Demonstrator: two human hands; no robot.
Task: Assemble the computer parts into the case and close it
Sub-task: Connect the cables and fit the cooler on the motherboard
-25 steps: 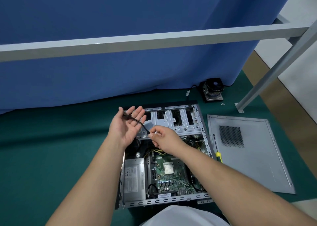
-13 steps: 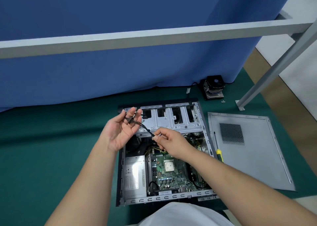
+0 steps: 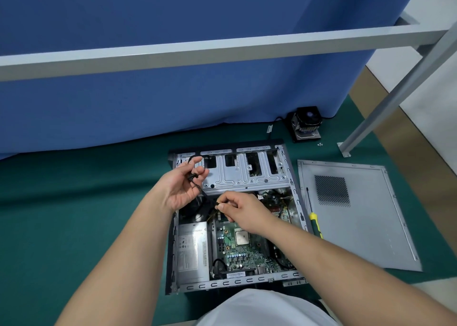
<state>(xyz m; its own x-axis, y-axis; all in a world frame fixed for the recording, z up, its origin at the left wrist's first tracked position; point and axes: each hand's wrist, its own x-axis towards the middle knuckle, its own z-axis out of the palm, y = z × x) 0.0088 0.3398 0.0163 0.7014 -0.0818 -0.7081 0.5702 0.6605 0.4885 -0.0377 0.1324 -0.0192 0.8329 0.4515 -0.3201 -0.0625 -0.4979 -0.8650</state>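
We see the open case [image 3: 294,202] lying flat on the green mat [image 3: 74,226], its green circuit board [image 3: 247,249] exposed. Our left hand [image 3: 181,187] curls around a black cable [image 3: 196,184]; our right hand [image 3: 241,209] pinches its lower end above the board.

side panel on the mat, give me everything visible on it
The side panel is a flat sheet, grey and metallic-looking, lying off the case to its right on the green mat. A square perforated vent grille sits near its far left corner. Its edges look folded, with small notches along the right side. A yellow-handled screwdriver lies along its left edge. Neither hand touches it.
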